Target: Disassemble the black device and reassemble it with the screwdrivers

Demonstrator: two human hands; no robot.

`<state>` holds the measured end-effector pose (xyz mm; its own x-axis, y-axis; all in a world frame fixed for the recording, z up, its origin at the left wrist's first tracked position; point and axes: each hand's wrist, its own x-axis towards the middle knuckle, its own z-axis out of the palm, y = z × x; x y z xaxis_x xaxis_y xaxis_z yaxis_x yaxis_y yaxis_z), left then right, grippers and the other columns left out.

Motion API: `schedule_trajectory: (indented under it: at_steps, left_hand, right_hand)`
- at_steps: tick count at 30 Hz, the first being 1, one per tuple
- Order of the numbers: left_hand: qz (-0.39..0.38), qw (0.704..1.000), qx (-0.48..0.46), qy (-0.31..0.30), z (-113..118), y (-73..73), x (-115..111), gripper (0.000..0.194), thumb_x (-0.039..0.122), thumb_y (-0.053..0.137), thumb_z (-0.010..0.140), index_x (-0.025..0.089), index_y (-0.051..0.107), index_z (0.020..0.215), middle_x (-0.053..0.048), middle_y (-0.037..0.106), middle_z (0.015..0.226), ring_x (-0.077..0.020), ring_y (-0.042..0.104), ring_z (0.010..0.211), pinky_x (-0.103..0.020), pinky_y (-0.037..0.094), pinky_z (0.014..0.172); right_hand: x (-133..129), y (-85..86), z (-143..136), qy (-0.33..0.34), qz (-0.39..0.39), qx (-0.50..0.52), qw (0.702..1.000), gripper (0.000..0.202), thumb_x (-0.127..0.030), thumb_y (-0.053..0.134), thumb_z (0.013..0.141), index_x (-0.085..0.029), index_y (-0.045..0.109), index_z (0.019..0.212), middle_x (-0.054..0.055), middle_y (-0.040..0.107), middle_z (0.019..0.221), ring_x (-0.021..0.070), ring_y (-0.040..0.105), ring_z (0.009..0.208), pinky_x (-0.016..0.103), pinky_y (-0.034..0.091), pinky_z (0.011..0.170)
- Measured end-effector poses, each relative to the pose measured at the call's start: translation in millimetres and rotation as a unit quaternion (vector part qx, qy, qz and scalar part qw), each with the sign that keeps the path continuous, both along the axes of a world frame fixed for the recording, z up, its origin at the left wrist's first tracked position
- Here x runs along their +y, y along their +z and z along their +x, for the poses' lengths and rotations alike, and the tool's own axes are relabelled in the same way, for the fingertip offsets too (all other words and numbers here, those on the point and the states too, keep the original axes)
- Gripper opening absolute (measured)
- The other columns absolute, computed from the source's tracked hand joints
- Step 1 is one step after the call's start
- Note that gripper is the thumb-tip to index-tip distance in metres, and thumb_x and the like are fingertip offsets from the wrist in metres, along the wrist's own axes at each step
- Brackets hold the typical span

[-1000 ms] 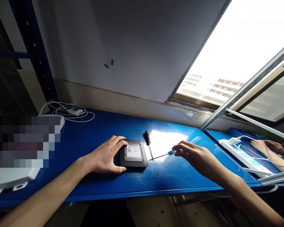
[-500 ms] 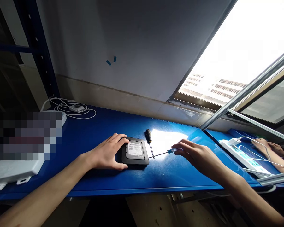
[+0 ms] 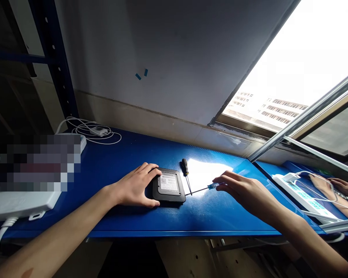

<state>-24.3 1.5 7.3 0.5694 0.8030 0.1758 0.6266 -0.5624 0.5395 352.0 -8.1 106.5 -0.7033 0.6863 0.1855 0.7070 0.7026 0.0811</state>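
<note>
A flat black box (image 3: pixel 169 197) with a white label on top lies on the blue table (image 3: pixel 150 222). My left hand (image 3: pixel 137 186) grips its left side, thumb at the near edge and fingers over the far edge. My right hand (image 3: pixel 234 188) holds a screwdriver with a clear blue handle (image 3: pixel 213 186); its thin shaft points left, the tip close to the box's right side. Whether the tip touches the box is too small to tell. Just behind that shaft lies a second screwdriver with a black handle (image 3: pixel 185 166), its shaft reaching toward the near side.
A white power strip (image 3: pixel 304 197) with cables is on the right, beyond a metal frame bar (image 3: pixel 266 146). Another person's hands are past it. At the left are a large white power strip (image 3: pixel 23 204) and a coiled white cable (image 3: pixel 100 131). A wall borders the table's back.
The whole view has shifted slightly, so things appear a little farther right. Both hands keep their holds, and the blue screwdriver still points at the box's right side.
</note>
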Motion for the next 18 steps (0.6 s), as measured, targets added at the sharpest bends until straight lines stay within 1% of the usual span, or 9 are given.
schedule_trajectory:
  at_steps: [6,9,13,15,18]
  left_hand:
    - [0.005,1.0,-0.003,0.001,1,0.0,1,0.078,0.053,0.089,0.072,0.025,0.056,0.137,-0.014,0.053,0.155,-0.041,0.05,0.142,-0.059,0.048,0.116]
    - [0.005,1.0,-0.003,0.0,1,0.0,1,0.078,0.054,0.089,0.072,0.025,0.056,0.137,-0.013,0.053,0.155,-0.0409,0.05,0.142,-0.059,0.049,0.116]
    - [0.001,1.0,0.009,-0.001,2,1.1,0,0.077,0.052,0.088,0.074,0.023,0.055,0.136,-0.015,0.051,0.156,-0.0419,0.048,0.143,-0.06,0.048,0.116]
    - [-0.004,1.0,0.017,0.001,2,2.4,-1,0.075,0.051,0.088,0.075,0.023,0.055,0.136,-0.016,0.05,0.157,-0.0419,0.047,0.143,-0.061,0.048,0.116]
    - [-0.015,1.0,0.027,0.004,2,4.2,-1,0.075,0.051,0.088,0.075,0.024,0.054,0.136,-0.015,0.048,0.158,-0.0406,0.048,0.143,-0.059,0.048,0.115]
  right_hand:
    - [-1,-1.3,1,0.011,0.006,0.015,1.0,0.025,-0.029,0.05,0.11,-0.023,0.074,0.117,0.009,0.08,0.108,0.0155,0.077,0.069,0.025,0.06,0.058]
    - [0,0.7,-2,0.019,0.02,0.004,1.0,0.025,-0.023,0.049,0.11,-0.022,0.073,0.118,0.009,0.079,0.108,0.0161,0.078,0.072,0.025,0.058,0.056]
    - [1,12.7,-20,0.046,0.036,-0.022,0.998,0.026,-0.013,0.05,0.107,-0.02,0.074,0.116,0.008,0.079,0.109,0.0185,0.08,0.084,0.028,0.061,0.064]
    - [0,21.7,-33,0.061,0.066,-0.042,0.995,0.026,-0.008,0.052,0.105,-0.019,0.075,0.11,0.006,0.08,0.106,0.0195,0.08,0.083,0.03,0.061,0.065]
    - [-5,33.9,-56,0.079,0.085,-0.088,0.989,0.025,-0.003,0.057,0.1,-0.018,0.077,0.105,0.005,0.081,0.101,0.0188,0.078,0.08,0.029,0.059,0.065]
